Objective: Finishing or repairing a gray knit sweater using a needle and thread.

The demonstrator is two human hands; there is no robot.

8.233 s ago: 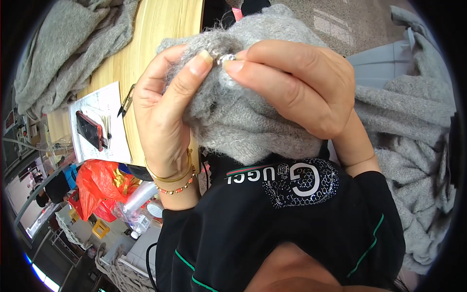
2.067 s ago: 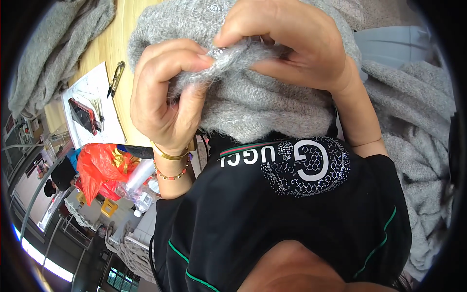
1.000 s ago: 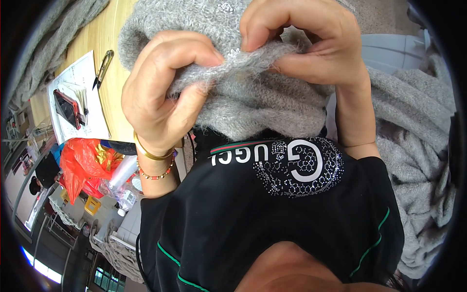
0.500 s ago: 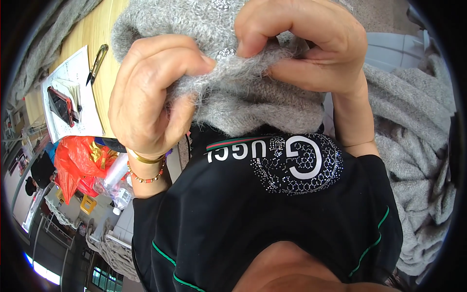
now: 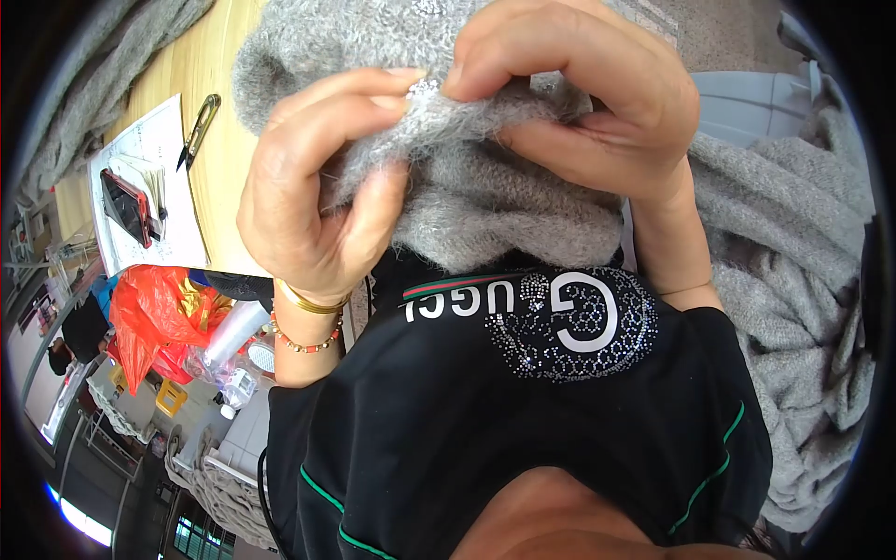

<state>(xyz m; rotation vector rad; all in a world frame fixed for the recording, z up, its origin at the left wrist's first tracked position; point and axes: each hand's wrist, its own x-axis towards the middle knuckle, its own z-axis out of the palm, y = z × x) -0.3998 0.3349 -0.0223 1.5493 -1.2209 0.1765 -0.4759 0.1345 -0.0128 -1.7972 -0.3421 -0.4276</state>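
Observation:
A fuzzy grey knitted garment (image 5: 523, 210) is bunched up in front of my chest, its upper part lying on the table. My left hand (image 5: 313, 187) is closed on a fold of it, thumb below and fingertips above. Close by, my right hand (image 5: 597, 103) pinches the same fold between thumb and index finger. Between the two sets of fingertips shows a small sparkly, silvery button-like piece (image 5: 425, 90). Whether anything small sits inside the right-hand pinch is hidden.
On the wooden table (image 5: 238, 42) at left lie thread snips (image 5: 199, 131) and a paper sheet (image 5: 191, 238) with a red-edged phone (image 5: 126, 207). Below are a red plastic bag (image 5: 149, 313) and a clear bottle (image 5: 238, 390). More grey knitwear (image 5: 793, 280) is heaped at right.
My left hand has shifted right, nearer my right hand, and its fingers have straightened over the fold. The right hand keeps its pinch. The view has shifted slightly.

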